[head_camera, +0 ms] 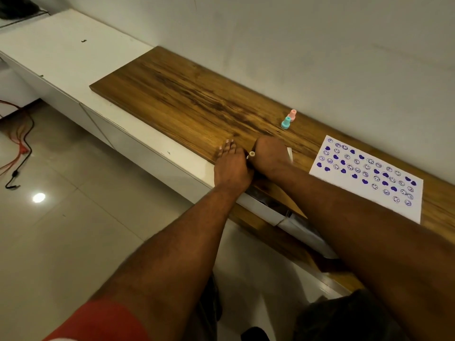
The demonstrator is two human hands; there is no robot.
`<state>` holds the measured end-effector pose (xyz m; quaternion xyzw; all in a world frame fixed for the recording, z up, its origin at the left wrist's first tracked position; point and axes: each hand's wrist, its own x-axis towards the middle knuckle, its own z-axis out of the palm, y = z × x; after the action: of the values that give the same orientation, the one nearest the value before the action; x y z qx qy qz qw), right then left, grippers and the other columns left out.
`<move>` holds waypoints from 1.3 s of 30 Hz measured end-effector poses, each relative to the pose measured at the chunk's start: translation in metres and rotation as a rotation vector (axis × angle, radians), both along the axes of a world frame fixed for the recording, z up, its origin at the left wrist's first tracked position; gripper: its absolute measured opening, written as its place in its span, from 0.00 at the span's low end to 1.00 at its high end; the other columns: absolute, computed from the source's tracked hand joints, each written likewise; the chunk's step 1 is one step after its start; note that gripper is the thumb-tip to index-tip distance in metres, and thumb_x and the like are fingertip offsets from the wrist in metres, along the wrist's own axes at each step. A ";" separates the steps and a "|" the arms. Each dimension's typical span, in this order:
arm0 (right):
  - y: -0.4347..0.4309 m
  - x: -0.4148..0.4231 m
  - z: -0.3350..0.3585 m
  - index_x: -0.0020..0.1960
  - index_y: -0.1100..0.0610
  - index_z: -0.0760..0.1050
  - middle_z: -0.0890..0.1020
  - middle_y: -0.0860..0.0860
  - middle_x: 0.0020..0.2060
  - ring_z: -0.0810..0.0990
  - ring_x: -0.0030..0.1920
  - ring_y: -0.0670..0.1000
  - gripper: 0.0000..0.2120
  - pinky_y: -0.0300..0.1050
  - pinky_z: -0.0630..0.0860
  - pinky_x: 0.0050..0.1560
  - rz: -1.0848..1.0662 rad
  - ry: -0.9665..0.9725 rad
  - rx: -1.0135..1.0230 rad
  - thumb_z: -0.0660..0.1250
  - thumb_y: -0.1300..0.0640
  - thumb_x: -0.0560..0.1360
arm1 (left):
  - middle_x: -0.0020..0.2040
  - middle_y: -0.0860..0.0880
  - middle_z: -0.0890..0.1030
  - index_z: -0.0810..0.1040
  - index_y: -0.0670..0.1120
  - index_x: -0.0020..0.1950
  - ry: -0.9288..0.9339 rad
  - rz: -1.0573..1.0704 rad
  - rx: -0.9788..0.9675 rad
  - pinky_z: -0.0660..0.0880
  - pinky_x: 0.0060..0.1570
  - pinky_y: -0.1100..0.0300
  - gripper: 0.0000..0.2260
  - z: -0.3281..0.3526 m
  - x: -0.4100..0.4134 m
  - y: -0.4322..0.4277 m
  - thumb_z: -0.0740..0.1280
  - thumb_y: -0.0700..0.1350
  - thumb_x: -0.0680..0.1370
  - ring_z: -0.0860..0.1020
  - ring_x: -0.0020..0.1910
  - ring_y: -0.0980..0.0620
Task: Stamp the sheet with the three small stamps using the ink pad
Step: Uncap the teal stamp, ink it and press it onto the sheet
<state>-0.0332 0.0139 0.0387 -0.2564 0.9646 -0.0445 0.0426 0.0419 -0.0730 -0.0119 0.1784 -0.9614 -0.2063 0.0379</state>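
Gripping a cream stamp (251, 154), right hand (272, 156) near board (172, 94) edge, left hand (231, 166) flat, sheet (369, 207) well apart.

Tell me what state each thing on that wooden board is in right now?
Sheet: lying flat, covered in purple smiley and heart prints.
Teal stamp: standing upright, untouched.
Pink stamp: standing upright just behind the teal one.
Cream stamp: held between the hands.
Left hand: resting flat on the board.
Right hand: closed, covering what lies under it.
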 end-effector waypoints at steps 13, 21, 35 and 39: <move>0.054 -0.073 0.009 0.65 0.52 0.78 0.85 0.54 0.53 0.83 0.54 0.57 0.24 0.49 0.77 0.52 -0.166 0.106 -0.232 0.71 0.38 0.76 | 0.81 0.43 0.66 0.76 0.47 0.70 0.090 0.084 0.064 0.53 0.80 0.48 0.21 -0.002 -0.009 -0.015 0.65 0.57 0.83 0.57 0.82 0.45; 0.049 -0.111 -0.004 0.67 0.58 0.75 0.83 0.58 0.59 0.82 0.58 0.61 0.21 0.54 0.79 0.58 -0.214 0.075 -0.108 0.67 0.44 0.81 | 0.80 0.44 0.67 0.77 0.49 0.70 0.103 0.099 0.094 0.54 0.80 0.47 0.21 -0.004 -0.016 -0.018 0.69 0.57 0.80 0.58 0.82 0.46; 0.099 -0.088 0.016 0.57 0.53 0.82 0.84 0.53 0.50 0.82 0.52 0.56 0.16 0.53 0.78 0.56 -0.114 0.013 0.179 0.71 0.42 0.77 | 0.79 0.42 0.67 0.71 0.47 0.76 0.101 0.017 0.132 0.57 0.79 0.45 0.41 0.013 -0.019 -0.020 0.78 0.65 0.69 0.59 0.81 0.44; 0.124 -0.047 0.022 0.57 0.52 0.82 0.85 0.53 0.50 0.82 0.52 0.55 0.14 0.50 0.75 0.54 -0.085 -0.032 0.191 0.69 0.43 0.79 | 0.80 0.42 0.66 0.69 0.46 0.78 0.094 0.008 0.097 0.56 0.79 0.45 0.45 0.024 -0.012 -0.014 0.78 0.67 0.68 0.58 0.81 0.44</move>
<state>-0.0807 0.1379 0.0605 -0.2093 0.9737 0.0418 0.0804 0.0295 -0.0871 0.0123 0.1738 -0.9467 -0.2606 0.0752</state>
